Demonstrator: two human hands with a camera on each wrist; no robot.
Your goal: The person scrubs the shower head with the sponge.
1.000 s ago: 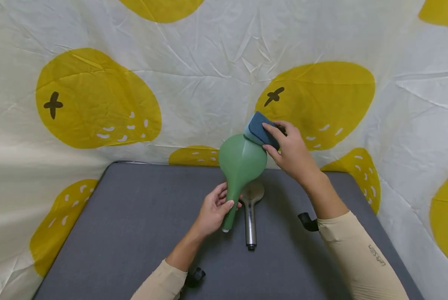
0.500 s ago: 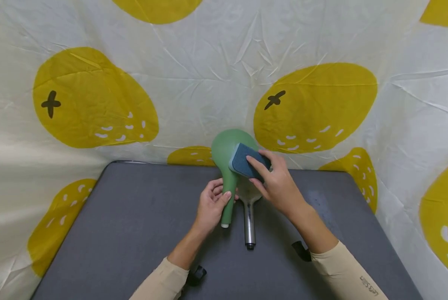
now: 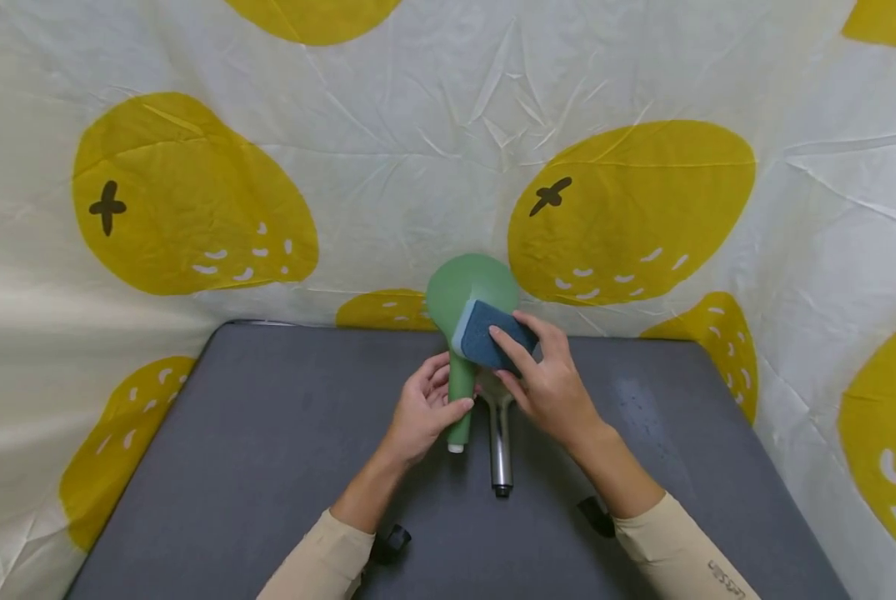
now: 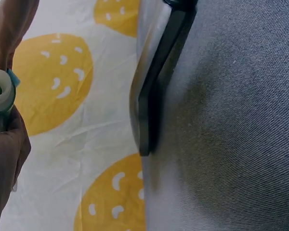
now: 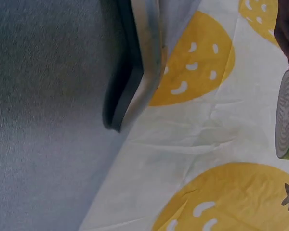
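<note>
Two hands share one job here: the left hand curls round the handle of the green shower head, holding it upright above the desk, while the right hand presses a blue sponge flat against the lower part of the round head, fingers lying over the sponge's back and thumb tucked at its edge. To do this wiping well, I judge that the left grip should stay firm low on the handle so the head does not twist away under pressure — and that the sponge should travel in overlapping passes, its whole face in contact, not just a corner. Pressure ought to come from the fingers laid across the sponge, with the head tilted a little toward the wiping hand.

The green shower head stands between the two hands, its handle end just above the desk and its disc raised in front of the lemon-print cloth. The sponge touches it on the side facing the person. A second, chrome shower head lies flat on the desk just beside the left hand, partly under the right wrist — touched by neither, as far as I can tell
</note>
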